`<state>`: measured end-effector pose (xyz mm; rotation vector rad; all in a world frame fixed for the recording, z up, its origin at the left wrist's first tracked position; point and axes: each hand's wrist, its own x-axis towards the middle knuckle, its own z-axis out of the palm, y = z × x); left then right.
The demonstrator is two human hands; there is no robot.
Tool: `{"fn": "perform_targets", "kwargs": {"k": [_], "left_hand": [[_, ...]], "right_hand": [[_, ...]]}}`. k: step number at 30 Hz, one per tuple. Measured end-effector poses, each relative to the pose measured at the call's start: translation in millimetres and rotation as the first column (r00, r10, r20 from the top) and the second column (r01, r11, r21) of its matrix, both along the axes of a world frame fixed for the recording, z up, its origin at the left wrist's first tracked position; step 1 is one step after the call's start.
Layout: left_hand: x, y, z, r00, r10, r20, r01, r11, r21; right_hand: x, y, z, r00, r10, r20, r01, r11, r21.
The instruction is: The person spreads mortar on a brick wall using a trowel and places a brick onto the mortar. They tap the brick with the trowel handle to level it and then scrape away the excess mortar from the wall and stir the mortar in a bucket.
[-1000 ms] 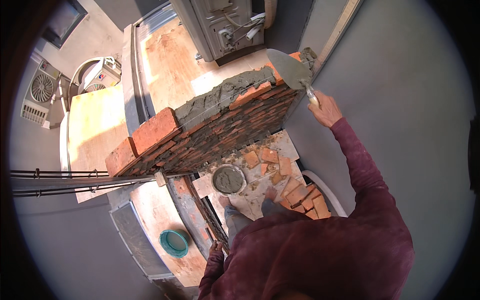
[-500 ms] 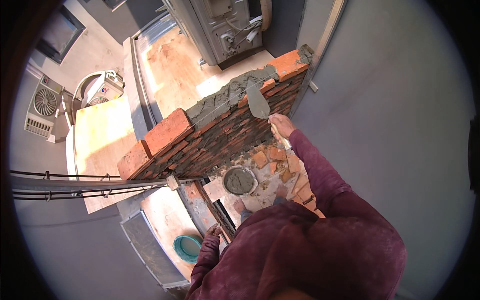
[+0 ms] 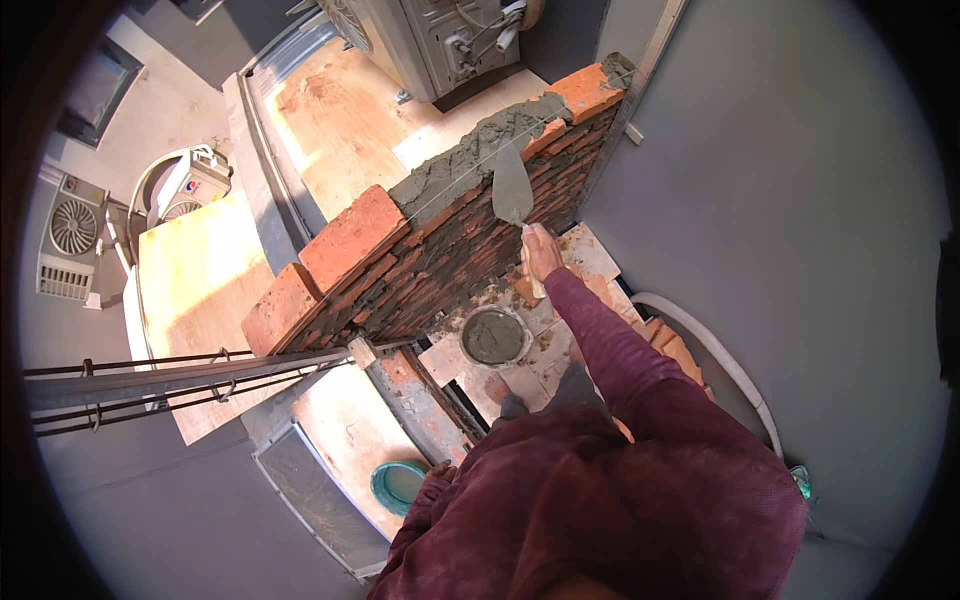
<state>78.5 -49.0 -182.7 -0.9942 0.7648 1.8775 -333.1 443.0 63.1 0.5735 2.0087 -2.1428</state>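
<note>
Your right hand grips the trowel over the mortar bed (left hand: fingers hidden); tilt it & mortar could slide off the wall.

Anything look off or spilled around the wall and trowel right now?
Nothing is plainly wrong. The right hand holds the trowel against the mortar bed on the brick wall. Loose bricks and mortar crumbs lie scattered around the mortar pan below.

Person wears a dark maroon long-sleeve top, loose, fabric mottled w/ faint pale dust. Sleeve runs right up to the wrist of the right hand. Left hand bare, cuff bunched beside it. 1 bare foot visible below the top's hem.
</note>
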Motion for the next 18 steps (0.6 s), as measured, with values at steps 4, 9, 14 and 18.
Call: {"fn": "perform_targets", "kwargs": {"k": [4,9,14,18], "left_hand": [[-38.8,21.4,35.9,0.48,-0.786,-0.39,0.319,0.57,-0.757],[-62.0,-11.9,40.7,0.69,-0.72,-0.073,0.481,0.532,-0.697],[-153.9,79.9,90.4,0.559,-0.824,0.088,0.683,0.398,-0.612],[-225.7,169.0,15.5,0.147,-0.945,-0.292,0.667,0.313,-0.676]], "right_hand": [[66.7,23.6,-57.8,0.991,-0.04,0.127,0.022,0.99,0.142],[189.8,20.7,-106.6,0.952,-0.081,0.295,0.123,0.984,-0.129],[309.8,-15.7,-198.7,0.803,-0.11,0.586,0.376,0.856,-0.355],[386.8,-23.0,-208.6,0.698,-0.195,0.689,0.494,0.828,-0.266]]}}
